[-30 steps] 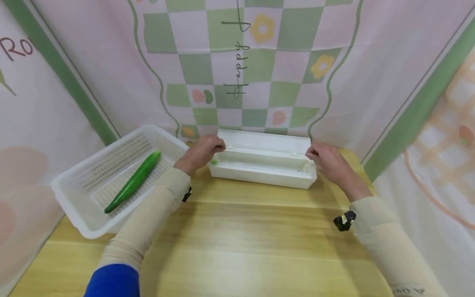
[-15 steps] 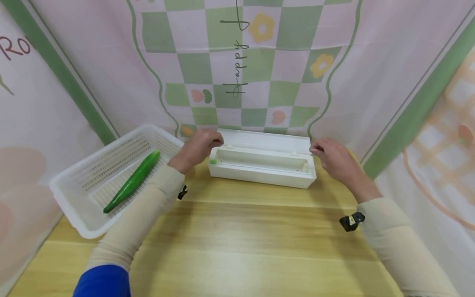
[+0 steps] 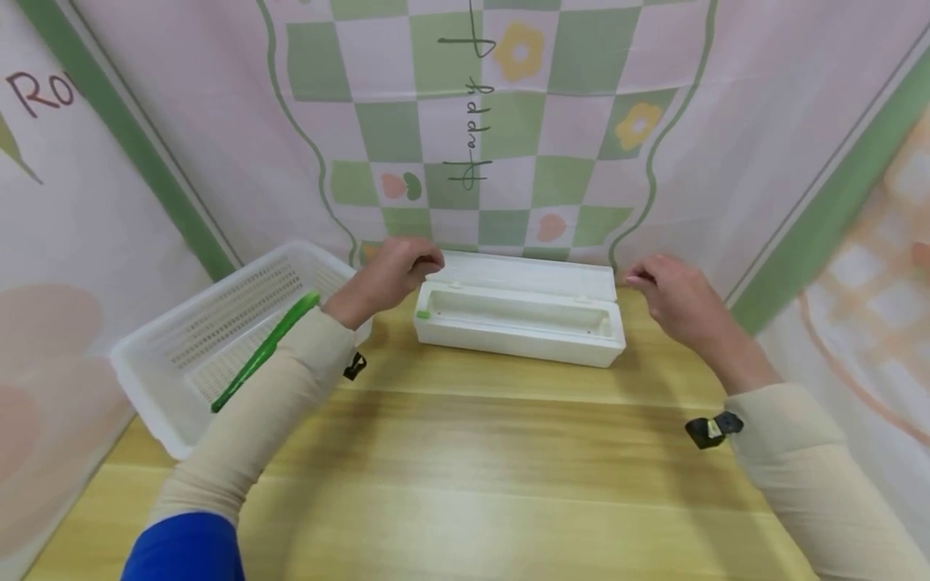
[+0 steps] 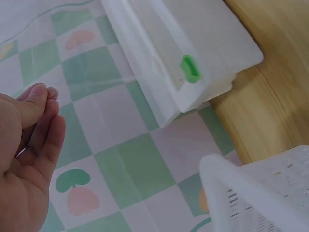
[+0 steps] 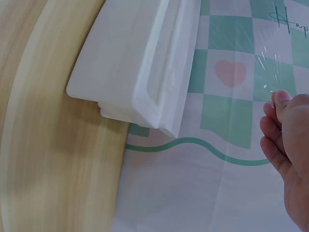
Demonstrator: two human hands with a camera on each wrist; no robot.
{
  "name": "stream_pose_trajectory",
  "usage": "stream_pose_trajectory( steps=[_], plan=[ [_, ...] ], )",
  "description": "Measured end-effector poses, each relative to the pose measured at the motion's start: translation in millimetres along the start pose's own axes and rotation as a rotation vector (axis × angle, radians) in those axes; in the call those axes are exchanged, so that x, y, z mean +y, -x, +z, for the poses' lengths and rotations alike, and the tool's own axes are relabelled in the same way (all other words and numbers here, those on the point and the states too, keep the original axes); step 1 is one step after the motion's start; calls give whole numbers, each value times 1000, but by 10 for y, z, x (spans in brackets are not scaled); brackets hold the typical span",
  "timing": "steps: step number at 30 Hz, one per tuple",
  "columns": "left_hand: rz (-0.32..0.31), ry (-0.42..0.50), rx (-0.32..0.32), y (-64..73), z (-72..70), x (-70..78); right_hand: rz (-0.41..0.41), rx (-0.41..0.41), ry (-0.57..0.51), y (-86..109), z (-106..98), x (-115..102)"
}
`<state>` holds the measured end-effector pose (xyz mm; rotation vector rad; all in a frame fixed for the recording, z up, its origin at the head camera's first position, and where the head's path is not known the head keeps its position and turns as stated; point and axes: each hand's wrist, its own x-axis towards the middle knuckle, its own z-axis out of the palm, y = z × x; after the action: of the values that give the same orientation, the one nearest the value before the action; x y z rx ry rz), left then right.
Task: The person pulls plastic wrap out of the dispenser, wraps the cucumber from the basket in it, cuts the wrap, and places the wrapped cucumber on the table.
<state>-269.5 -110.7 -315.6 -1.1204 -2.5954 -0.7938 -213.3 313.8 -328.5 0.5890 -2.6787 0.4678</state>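
Thumb and fingertips of my left hand (image 3: pixel 385 281) pinch one edge of clear cling film (image 5: pixel 271 58), its shiny streaks showing in the right wrist view. My right hand (image 3: pixel 679 303) pinches the film at the other side, so the sheet spans between both hands, above and behind the white cling film box (image 3: pixel 517 343). The box stands on the table with its lid (image 3: pixel 534 273) tipped back. A small green piece (image 4: pixel 190 69) sits at its left end. In the head view the film itself is nearly invisible.
On the left is a white slotted basket (image 3: pixel 148 391) with a green cucumber (image 3: pixel 267 349) inside, partly covered by my left sleeve. A checked cloth (image 3: pixel 508 129) hangs right behind the box. The wooden table (image 3: pixel 465 452) extends toward me.
Both hands have risen and moved back from the box's ends, the right hand also farther right. They keep their pinch. The box stays in place; my left forearm now covers more of the cucumber.
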Motion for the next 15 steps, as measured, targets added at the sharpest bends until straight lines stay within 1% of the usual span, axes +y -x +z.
stream_pose_trajectory(
  steps=[4,7,11,15],
  plan=[
    [-23,52,12,12,-73,69,-40,49,12,16,-54,-28],
    [-26,80,26,17,-108,114,-69,93,18,29,-98,-43],
    [-24,91,40,19,-161,179,-94,126,25,32,-161,-64],
    [-43,97,44,24,-223,248,-114,153,28,29,-223,-87]
  ],
)
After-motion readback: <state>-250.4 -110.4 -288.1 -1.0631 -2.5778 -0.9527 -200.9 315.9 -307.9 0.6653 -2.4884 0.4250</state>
